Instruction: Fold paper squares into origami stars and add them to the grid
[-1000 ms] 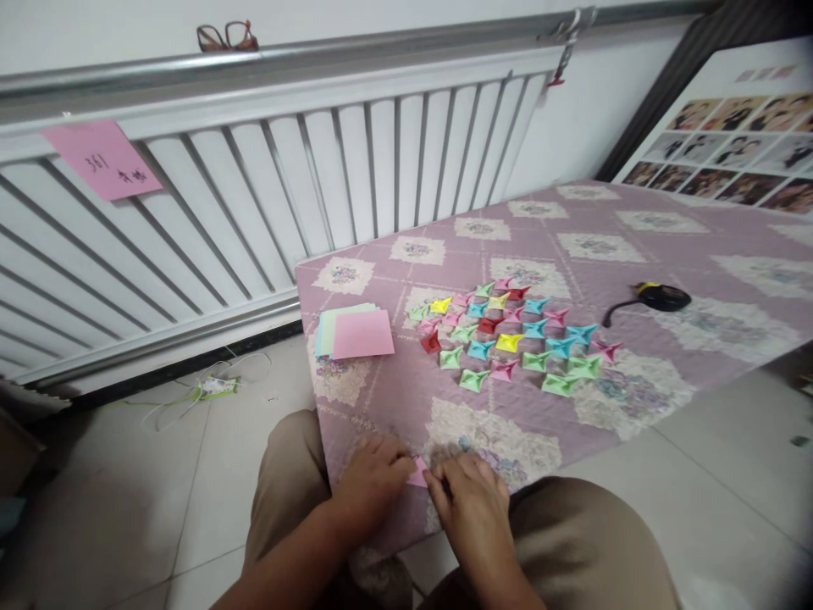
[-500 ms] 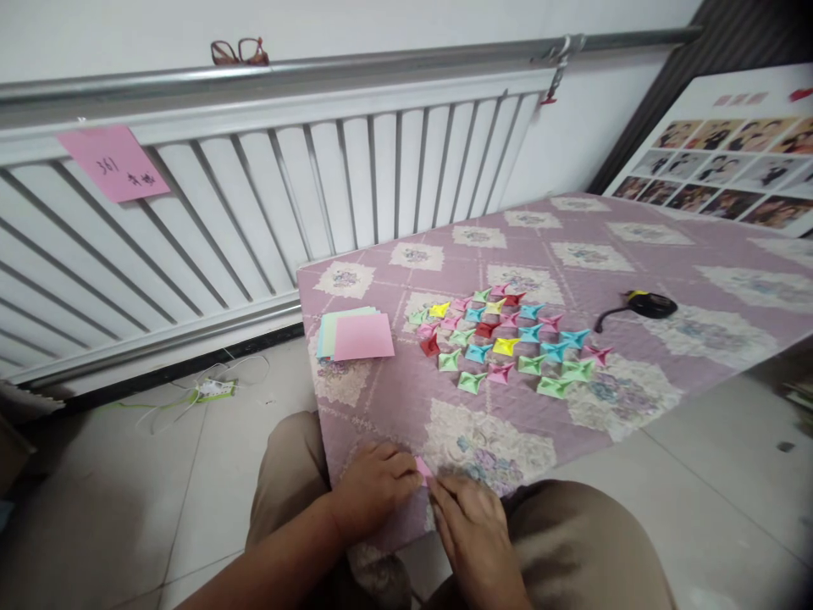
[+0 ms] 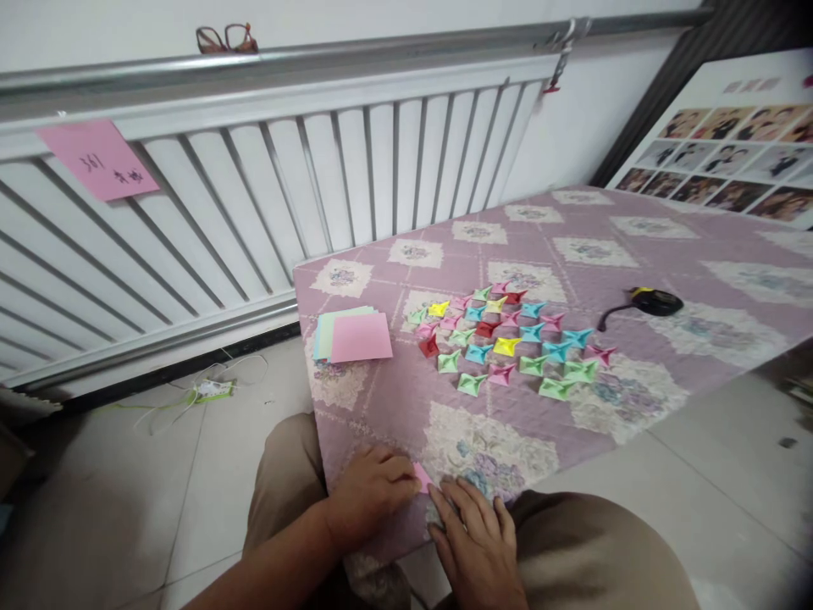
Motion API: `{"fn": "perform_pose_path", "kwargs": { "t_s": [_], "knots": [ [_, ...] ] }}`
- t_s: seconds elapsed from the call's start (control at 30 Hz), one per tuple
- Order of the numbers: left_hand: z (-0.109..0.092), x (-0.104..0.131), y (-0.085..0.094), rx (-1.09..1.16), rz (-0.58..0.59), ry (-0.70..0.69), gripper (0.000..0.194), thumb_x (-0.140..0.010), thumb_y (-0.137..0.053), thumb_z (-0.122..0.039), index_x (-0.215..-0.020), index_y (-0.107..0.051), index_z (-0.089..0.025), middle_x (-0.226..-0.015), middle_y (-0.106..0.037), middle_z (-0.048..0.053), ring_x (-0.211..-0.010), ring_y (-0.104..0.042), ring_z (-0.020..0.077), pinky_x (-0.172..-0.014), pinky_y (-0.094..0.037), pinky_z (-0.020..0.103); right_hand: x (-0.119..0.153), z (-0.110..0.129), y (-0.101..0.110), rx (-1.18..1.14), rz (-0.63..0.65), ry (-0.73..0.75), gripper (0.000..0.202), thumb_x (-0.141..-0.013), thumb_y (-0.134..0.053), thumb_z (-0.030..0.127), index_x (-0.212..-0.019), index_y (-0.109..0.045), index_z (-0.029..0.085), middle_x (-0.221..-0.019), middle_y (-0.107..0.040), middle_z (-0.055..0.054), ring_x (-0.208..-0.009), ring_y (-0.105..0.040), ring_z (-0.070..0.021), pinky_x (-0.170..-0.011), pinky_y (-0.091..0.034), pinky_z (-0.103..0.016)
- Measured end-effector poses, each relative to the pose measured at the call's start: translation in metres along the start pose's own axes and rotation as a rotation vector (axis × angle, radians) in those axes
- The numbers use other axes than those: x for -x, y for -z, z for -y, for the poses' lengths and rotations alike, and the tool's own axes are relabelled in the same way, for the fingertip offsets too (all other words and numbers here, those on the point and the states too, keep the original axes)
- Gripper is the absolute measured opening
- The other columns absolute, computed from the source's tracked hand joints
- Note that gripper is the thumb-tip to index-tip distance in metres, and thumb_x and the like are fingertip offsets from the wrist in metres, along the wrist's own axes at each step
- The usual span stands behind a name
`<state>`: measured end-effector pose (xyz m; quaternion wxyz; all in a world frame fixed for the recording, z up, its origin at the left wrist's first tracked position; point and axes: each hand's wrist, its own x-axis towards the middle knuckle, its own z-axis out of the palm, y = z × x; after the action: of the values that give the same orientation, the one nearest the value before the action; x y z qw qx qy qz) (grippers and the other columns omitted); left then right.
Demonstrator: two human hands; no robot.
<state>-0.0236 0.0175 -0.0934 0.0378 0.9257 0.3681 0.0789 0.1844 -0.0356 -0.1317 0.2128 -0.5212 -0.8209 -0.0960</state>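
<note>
A small folded piece of pink paper [image 3: 422,478] lies at the table's near corner, partly hidden under fingers. My left hand [image 3: 374,485] is closed on its left side, fingers curled and pressing it to the cloth. From the right, my right hand [image 3: 475,534] reaches in with fingers stretched and a little apart; its index fingertip touches the paper's right edge. Farther up the cloth stand rows of small folded paper shapes [image 3: 506,346] in green, blue, yellow, red and pink. A stack of square paper [image 3: 362,336], pink on top, sits at the left edge.
A floral purple tablecloth [image 3: 394,394] covers the table. A black object with a short cord [image 3: 657,302] lies at right, and a photo board [image 3: 717,161] leans behind. Beyond the table's left edge are a white radiator [image 3: 356,169] and a power strip [image 3: 214,389] on the floor.
My right hand has drawn slightly back toward me, and its fingers have spread. My left hand stays on the pink paper. The camera view has shifted slightly.
</note>
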Motion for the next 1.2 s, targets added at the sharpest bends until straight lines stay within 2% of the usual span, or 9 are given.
{"fn": "perform_pose_path", "kwargs": {
  "t_s": [0.17, 0.37, 0.5, 0.67, 0.8, 0.93, 1.07, 1.2],
  "knots": [
    [-0.001, 0.001, 0.0, 0.014, -0.022, 0.023, 0.016, -0.096, -0.047, -0.032, -0.106, -0.059, -0.029, -0.108, -0.06, -0.003, -0.094, -0.049, 0.0169, -0.076, -0.034, 0.033, 0.003, 0.0, 0.0, 0.009, 0.01, 0.036, 0.038, -0.082, -0.052, 0.024, -0.12, -0.055, 0.027, -0.114, -0.067, -0.001, -0.106, -0.056, -0.0249, -0.095, -0.025, -0.046],
    [0.001, 0.001, -0.003, 0.01, 0.001, 0.0, 0.017, -0.094, -0.05, -0.032, -0.107, -0.06, -0.029, -0.108, -0.059, -0.001, -0.095, -0.049, 0.0172, -0.077, -0.035, 0.032, 0.003, 0.001, 0.0, 0.024, 0.047, -0.009, 0.038, -0.082, -0.055, 0.028, -0.119, -0.056, 0.028, -0.118, -0.065, -0.002, -0.109, -0.054, -0.0283, -0.095, -0.024, -0.051],
    [-0.001, 0.001, 0.0, 0.012, -0.016, 0.006, 0.017, -0.094, -0.05, -0.031, -0.107, -0.06, -0.028, -0.107, -0.06, -0.002, -0.094, -0.049, 0.0174, -0.077, -0.035, 0.032, 0.003, 0.002, 0.002, 0.021, 0.019, 0.006, 0.04, -0.081, -0.053, 0.026, -0.121, -0.055, 0.026, -0.118, -0.066, -0.003, -0.107, -0.055, -0.0279, -0.097, -0.02, -0.052],
    [-0.002, 0.002, 0.002, 0.028, -0.036, 0.01, 0.019, -0.094, -0.051, -0.03, -0.112, -0.058, -0.029, -0.11, -0.06, -0.002, -0.096, -0.049, 0.0172, -0.081, -0.036, 0.033, -0.002, 0.014, 0.008, -0.028, -0.025, 0.05, 0.048, -0.079, -0.05, 0.022, -0.127, -0.049, 0.021, -0.122, -0.064, -0.005, -0.11, -0.054, -0.0244, -0.102, -0.017, -0.047],
    [-0.001, 0.004, -0.001, 0.007, -0.043, -0.014, 0.02, -0.093, -0.051, -0.033, -0.111, -0.059, -0.028, -0.109, -0.061, -0.001, -0.095, -0.051, 0.018, -0.079, -0.037, 0.033, -0.006, 0.021, 0.008, -0.036, -0.01, 0.093, 0.046, -0.078, -0.051, 0.019, -0.123, -0.053, 0.022, -0.12, -0.065, -0.003, -0.109, -0.054, -0.0223, -0.103, -0.016, -0.044],
    [0.0, 0.015, -0.005, -0.001, -0.059, -0.017, 0.026, -0.094, -0.049, -0.032, -0.118, -0.056, -0.026, -0.117, -0.06, 0.003, -0.097, -0.051, 0.0185, -0.082, -0.038, 0.033, -0.005, 0.02, 0.005, -0.025, 0.013, 0.091, 0.047, -0.076, -0.054, 0.02, -0.123, -0.053, 0.023, -0.118, -0.065, -0.002, -0.108, -0.054, -0.0234, -0.1, -0.018, -0.046],
    [0.0, 0.031, -0.011, -0.027, -0.098, 0.039, 0.028, -0.094, -0.048, -0.032, -0.121, -0.055, -0.027, -0.12, -0.059, 0.001, -0.103, -0.049, 0.0192, -0.087, -0.038, 0.035, -0.003, 0.023, 0.004, -0.009, 0.059, 0.06, 0.053, -0.073, -0.058, 0.021, -0.125, -0.052, 0.026, -0.122, -0.063, -0.002, -0.11, -0.052, -0.0264, -0.097, -0.022, -0.05],
    [-0.001, 0.039, -0.013, -0.068, -0.106, 0.093, 0.029, -0.093, -0.05, -0.034, -0.122, -0.055, -0.028, -0.122, -0.059, 0.002, -0.103, -0.05, 0.0202, -0.085, -0.039, 0.035, -0.004, 0.027, 0.004, -0.009, 0.08, 0.035, 0.056, -0.072, -0.06, 0.025, -0.127, -0.05, 0.026, -0.124, -0.061, -0.003, -0.112, -0.05, -0.0283, -0.096, -0.023, -0.052]
  ]
}}
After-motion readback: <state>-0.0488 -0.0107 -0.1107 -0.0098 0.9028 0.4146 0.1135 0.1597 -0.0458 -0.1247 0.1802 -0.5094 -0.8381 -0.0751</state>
